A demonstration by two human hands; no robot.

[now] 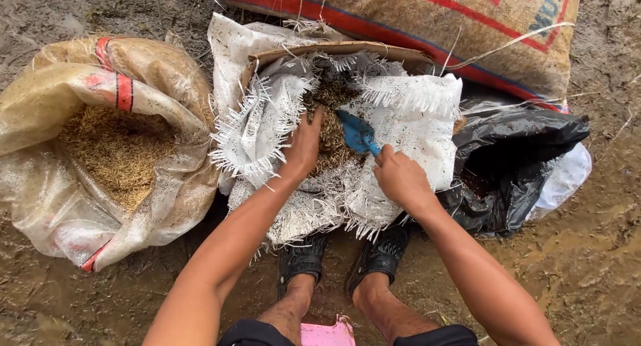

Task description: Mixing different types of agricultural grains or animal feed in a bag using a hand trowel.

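A frayed white woven sack (414,129) lies open over a cardboard box (340,50), holding a dark mix of husks and soil (332,112). My right hand (399,179) is shut on the handle of a small blue trowel (357,133), whose blade rests in the mix. My left hand (304,145) lies flat on the mix beside the blade, fingers spread, pressing into the sack's opening. My two feet in dark sandals (302,260) stand just below the sack.
A clear plastic sack of rice husks (120,152) stands open at the left. A brown woven sack with red stripes (434,25) lies behind. A black plastic bag (514,159) sits at the right. Muddy ground (587,266) surrounds everything.
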